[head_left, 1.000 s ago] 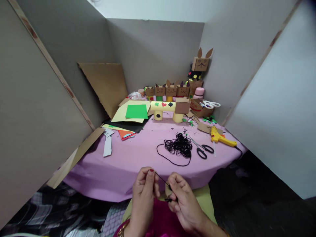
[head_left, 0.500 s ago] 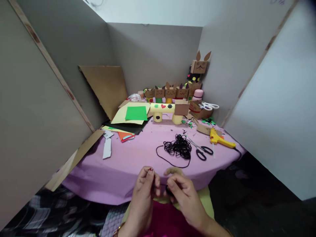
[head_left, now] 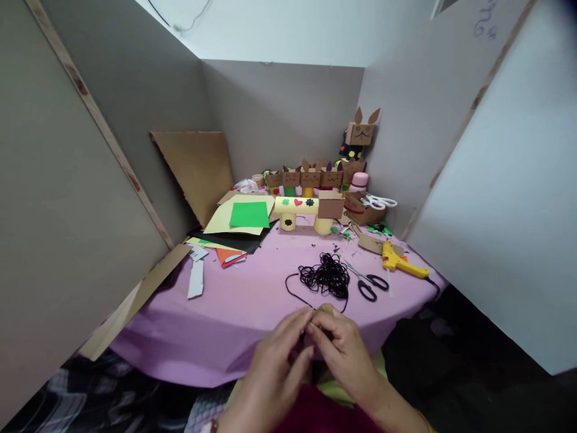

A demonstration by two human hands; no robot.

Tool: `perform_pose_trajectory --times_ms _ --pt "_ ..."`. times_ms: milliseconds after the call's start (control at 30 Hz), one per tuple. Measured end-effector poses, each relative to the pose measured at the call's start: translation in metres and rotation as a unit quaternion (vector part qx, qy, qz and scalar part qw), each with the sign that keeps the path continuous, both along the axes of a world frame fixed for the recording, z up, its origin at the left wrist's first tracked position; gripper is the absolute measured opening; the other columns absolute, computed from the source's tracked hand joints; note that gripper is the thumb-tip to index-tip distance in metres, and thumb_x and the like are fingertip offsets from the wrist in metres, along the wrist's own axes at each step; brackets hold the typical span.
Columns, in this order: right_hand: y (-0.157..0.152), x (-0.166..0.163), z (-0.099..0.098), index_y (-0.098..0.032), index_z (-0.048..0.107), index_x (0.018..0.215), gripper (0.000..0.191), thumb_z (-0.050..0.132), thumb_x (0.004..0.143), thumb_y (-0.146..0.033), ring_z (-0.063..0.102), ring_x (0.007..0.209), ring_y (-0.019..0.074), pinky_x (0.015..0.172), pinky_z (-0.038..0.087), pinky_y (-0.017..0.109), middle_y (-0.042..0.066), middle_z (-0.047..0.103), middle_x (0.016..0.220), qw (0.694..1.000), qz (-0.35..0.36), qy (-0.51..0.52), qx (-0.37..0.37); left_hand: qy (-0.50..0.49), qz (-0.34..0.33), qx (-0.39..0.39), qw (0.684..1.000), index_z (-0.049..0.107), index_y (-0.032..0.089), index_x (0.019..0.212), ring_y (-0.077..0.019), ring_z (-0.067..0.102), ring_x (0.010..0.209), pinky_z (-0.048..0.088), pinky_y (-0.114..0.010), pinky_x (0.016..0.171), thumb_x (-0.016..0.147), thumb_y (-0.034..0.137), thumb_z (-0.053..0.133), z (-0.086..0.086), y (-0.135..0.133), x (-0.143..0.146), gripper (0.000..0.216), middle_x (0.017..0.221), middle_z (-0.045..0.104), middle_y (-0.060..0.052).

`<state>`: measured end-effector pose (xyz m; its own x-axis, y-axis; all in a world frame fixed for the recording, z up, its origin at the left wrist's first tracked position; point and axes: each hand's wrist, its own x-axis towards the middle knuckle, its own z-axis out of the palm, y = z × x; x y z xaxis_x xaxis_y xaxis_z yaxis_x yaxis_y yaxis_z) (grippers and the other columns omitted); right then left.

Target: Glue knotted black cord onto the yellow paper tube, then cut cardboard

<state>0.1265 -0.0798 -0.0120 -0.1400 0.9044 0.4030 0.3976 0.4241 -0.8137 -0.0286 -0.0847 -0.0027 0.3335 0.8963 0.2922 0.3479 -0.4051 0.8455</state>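
One loose heap of black cord [head_left: 327,278] lies on the near part of the table, right of centre, just beyond your fingers, its near loop running toward them. It seems left untied so that the strand stays free of your work. Your left hand [head_left: 277,355] curves in from the left, thumb apart from the bent fingers; your right hand [head_left: 345,349] has its thumb and forefinger drawn together. They meet over the table's near edge, likely because anything so fine needs both sets of fingertips, but you hide whatever is between them, so I cannot tell what either one grips.

Right of the heap, black-handled scissors [head_left: 368,285] lie with handles toward you, probably for an easy reach. Farther right, the yellow glue gun [head_left: 401,263] rests with its nose by a cardboard piece [head_left: 370,243], perhaps to spare the cloth. Beyond the cord stands the yellow figure [head_left: 295,205], well out of your hands' way.

Half a second ago your hands were apart; now they touch, your left turned over and shifted right. Heap and scissors lie as before, though your view has tilted up.
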Motion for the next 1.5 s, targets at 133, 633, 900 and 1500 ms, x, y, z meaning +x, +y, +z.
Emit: perform_pose_trajectory --times_ms 133,633,900,1500 --pt "-0.002 0.002 0.001 -0.019 0.051 0.065 0.028 0.043 0.091 -0.027 0.048 0.065 0.0150 0.060 0.032 0.027 0.001 0.049 0.066 0.999 -0.010 -0.041 0.015 0.041 0.029 -0.009 0.999 0.065 0.024 0.095 -0.0167 0.063 0.081 0.045 -0.024 0.073 0.085 0.023 0.047 -0.009 0.001 0.007 0.021 0.091 0.071 -0.004" --pt "0.036 0.035 0.004 -0.018 0.052 0.063 0.034 0.050 0.085 -0.044 0.044 0.061 0.0132 0.058 0.033 0.025 -0.003 0.047 0.060 0.986 -0.023 0.149 -0.078 0.028 0.060 -0.091 0.994 0.062 0.019 0.075 -0.0189 0.059 0.074 0.044 -0.026 0.067 0.078 0.036 0.054 -0.025 0.024 -0.028 0.019 0.078 0.064 -0.004" --pt "0.035 0.033 0.015 -0.017 0.054 0.063 0.039 0.051 0.083 -0.050 0.044 0.056 0.0114 0.054 0.034 0.023 -0.003 0.049 0.056 0.984 0.030 0.151 -0.089 -0.005 0.037 -0.047 0.998 0.062 0.020 0.090 -0.0189 0.058 0.081 0.044 -0.024 0.061 0.079 0.035 0.053 0.014 0.032 0.007 0.020 0.096 0.062 -0.007" --pt "0.025 0.027 0.005 -0.016 0.053 0.060 0.037 0.066 0.072 -0.047 0.035 0.045 0.0052 0.045 0.023 0.019 -0.005 0.051 0.052 0.897 0.073 0.362 -0.242 -0.413 0.085 -0.435 0.796 0.056 0.016 0.073 -0.0046 0.051 0.049 0.036 -0.013 0.042 0.061 0.021 0.074 0.014 0.035 0.008 0.022 0.066 0.060 0.003"
